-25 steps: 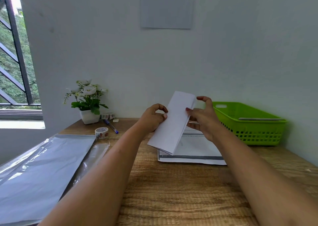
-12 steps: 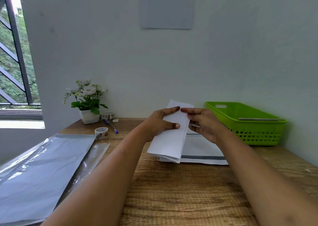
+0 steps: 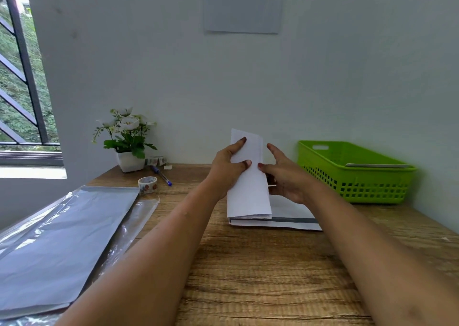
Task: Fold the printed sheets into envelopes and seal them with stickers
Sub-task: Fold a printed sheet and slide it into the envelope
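Wooden table [image 3: 273,263] stretches out by a pale wall [image 3: 347,77]. Both hands hold a folded sheet [image 3: 248,196] up between them. The left hand [image 3: 227,170] pinches its left side; the right hand [image 3: 285,179] pinches its right edge with the thumb. Just under the hands lies a stack of sheets [image 3: 293,216]. Right of the right hand sits a green basket [image 3: 355,176].

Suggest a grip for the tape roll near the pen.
Probably from above: the tape roll lies flat, core opening upward, so pinch its wall with one finger inside the core and thumb outside. The left hand is nearer, though it holds the folded sheet.
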Motion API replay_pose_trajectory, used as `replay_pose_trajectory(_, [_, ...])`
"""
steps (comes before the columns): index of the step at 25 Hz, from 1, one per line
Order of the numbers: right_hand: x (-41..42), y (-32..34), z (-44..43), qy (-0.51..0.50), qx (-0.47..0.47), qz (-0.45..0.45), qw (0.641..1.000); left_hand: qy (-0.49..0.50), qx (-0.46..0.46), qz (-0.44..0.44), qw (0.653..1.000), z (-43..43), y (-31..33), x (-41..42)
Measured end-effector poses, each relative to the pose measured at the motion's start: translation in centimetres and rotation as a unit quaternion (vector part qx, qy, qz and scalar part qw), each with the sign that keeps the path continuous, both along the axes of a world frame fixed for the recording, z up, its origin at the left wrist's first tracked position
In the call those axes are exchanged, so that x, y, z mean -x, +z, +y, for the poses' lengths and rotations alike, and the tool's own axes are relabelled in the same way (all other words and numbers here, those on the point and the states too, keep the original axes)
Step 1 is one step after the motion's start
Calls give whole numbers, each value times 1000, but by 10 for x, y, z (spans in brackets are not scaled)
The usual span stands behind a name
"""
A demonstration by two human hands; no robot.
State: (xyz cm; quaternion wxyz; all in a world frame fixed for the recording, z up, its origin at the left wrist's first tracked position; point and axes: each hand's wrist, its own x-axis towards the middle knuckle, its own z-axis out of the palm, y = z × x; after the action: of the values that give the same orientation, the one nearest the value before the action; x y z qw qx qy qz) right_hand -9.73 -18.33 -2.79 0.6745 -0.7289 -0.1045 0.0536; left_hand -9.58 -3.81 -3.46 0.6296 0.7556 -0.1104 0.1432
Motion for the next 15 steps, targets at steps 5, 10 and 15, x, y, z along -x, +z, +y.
replay_pose_trajectory(5, [1,3,-1,28,-26,16,999,69,9,-43,997,-5,0,0])
replay_pose_trajectory(10, [11,7,0,77,9,32,996,144,39,-52,987,2,3,-1])
replay_pose_trajectory(15, [14,12,-9,131,48,73,987,201,75,-51,975,8,6,-3])
